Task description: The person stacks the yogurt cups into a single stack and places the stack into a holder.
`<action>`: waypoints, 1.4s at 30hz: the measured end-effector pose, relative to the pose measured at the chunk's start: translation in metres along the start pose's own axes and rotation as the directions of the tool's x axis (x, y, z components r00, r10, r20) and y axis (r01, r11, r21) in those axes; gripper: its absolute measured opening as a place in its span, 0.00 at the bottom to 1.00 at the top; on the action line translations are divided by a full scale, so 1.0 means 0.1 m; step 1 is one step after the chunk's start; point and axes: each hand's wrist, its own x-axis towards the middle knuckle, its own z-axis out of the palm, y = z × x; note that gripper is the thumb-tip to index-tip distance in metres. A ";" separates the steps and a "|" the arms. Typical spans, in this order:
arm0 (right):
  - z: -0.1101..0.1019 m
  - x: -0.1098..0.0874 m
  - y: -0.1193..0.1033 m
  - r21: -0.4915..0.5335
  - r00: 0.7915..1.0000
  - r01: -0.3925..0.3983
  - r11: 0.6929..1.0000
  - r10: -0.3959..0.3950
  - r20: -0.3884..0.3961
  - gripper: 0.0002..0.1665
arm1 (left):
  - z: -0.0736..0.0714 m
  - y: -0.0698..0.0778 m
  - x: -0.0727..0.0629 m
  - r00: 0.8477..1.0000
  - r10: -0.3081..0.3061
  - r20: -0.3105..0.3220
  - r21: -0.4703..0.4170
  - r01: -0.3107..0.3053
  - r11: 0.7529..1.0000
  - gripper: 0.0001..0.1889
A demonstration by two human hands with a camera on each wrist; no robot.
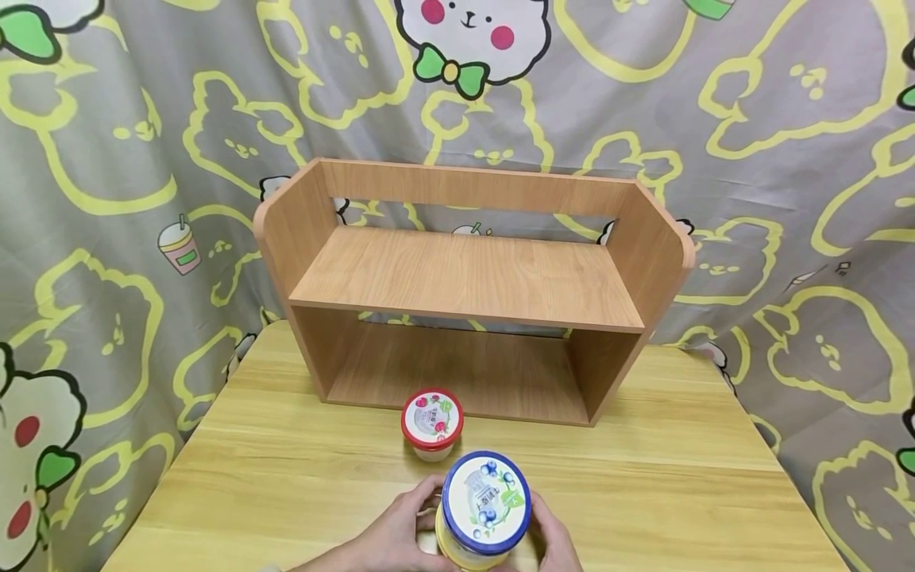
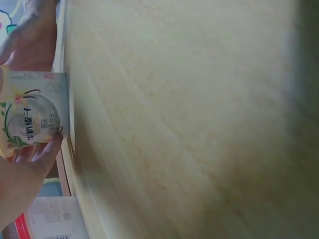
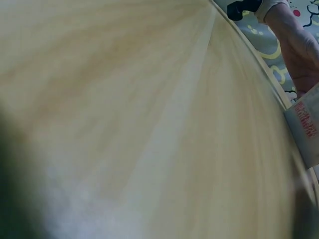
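A lidded food cup with a blue lid [image 1: 488, 502] and blueberry print sits in front of me in the head view, stacked on a yellow-lidded cup [image 2: 40, 109] with a flower on its side. My left hand [image 1: 400, 531] curls its fingers round the yellow-lidded cup from the left. From the other side my right hand [image 1: 556, 539] grips it too, its far fingers hidden behind the stack. A red-lidded cup [image 1: 432, 419] stands on the table just ahead and left of the stack. The right wrist view catches only the yellow-lidded cup's lower side, with red print.
Behind the cups stands a two-tier wooden shelf [image 1: 465, 274] on the wood-grain table [image 1: 686, 477]. A grey curtain [image 1: 801, 199] with cartoon figures hangs round the back and both sides. The red-lidded cup is close to the shelf's front edge.
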 end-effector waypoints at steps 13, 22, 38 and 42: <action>0.01 0.07 0.04 0.045 0.997 -0.030 0.999 0.026 0.075 0.52 | 0.00 0.01 0.00 1.000 -0.011 -0.005 0.006 0.011 1.000 0.45; 0.00 0.10 0.08 0.055 0.996 0.004 0.998 -0.009 0.092 0.46 | 0.01 0.01 0.00 0.999 -0.026 -0.020 0.014 0.026 1.000 0.45; 0.00 0.11 0.08 0.051 0.995 0.003 0.999 -0.008 0.099 0.46 | -0.22 0.07 -0.20 0.981 0.080 -0.178 0.173 -0.049 0.984 0.50; 0.00 0.11 0.07 0.040 0.996 -0.006 0.999 0.002 0.092 0.47 | -0.36 0.12 -0.27 0.967 0.117 -0.225 0.220 -0.067 0.973 0.47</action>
